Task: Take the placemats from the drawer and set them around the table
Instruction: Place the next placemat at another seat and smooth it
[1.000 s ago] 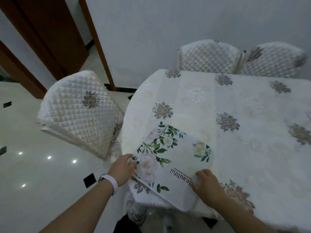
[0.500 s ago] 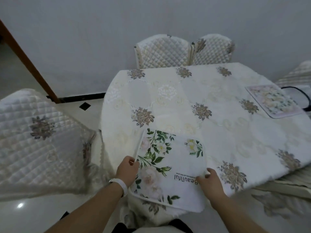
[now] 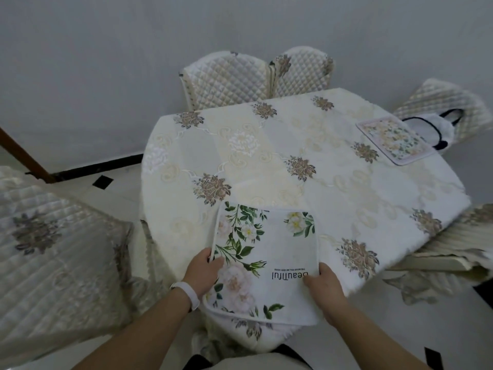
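Grey wall [image 3: 106,62], glossy pale floor [image 3: 120,200] — quilted cream chairs [image 3: 226,78], wooden doorframe [image 3: 24,156].

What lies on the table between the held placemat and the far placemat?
Nothing, head view: only bare flower-patterned tablecloth between the held placemat and the far placemat.

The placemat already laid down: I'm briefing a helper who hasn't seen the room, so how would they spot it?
Find the table with the cream flowered cloth and look to its far right edge, next to a white bag with dark handles. The placemat lies flat there. Its pinkish border and crowded pale flowers set it apart from the white, green-leafed mat at the near edge.
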The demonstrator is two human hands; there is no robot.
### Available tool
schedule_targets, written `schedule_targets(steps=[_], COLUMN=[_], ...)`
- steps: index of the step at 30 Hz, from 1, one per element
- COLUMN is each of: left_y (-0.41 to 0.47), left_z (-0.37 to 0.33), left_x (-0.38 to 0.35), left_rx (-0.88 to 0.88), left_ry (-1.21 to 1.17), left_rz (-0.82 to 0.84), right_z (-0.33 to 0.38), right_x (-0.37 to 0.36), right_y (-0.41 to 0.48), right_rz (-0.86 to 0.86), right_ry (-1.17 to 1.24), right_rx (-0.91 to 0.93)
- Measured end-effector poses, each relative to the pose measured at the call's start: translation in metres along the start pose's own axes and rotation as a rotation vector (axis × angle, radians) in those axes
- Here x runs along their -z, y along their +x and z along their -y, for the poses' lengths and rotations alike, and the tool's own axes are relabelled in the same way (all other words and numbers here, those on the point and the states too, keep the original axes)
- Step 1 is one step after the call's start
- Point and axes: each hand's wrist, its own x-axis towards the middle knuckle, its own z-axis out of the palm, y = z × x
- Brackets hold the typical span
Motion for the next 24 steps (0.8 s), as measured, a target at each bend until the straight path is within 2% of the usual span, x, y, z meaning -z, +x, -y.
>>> schedule_targets(steps=[7, 13, 20, 24], left_y=[-0.009, -0.023, -0.064, -0.106], left_z=[-0.005, -0.006, 0.005, 0.014], left_x=[0.011, 0.022, 0.019, 0.021], left_rx=[-0.01, -0.021, 0.064, 0.11], left_ry=[-0.083, -0.117, -0.22, -0.305], left_rz=[-0.083, -0.259, -0.458, -0.634], right_z=[0.026, 0.046, 0.065, 0.074], right_x=[-0.002, -0.009, -0.015, -0.039], right_y=[0.005, 0.018, 0.037, 0.032], right_rz=[0.066, 0.144, 0.337, 0.492], right_ry=[-0.075, -0.113, -0.189, -0.221], right_rx=[0.1, 0.203, 0.308, 0.378])
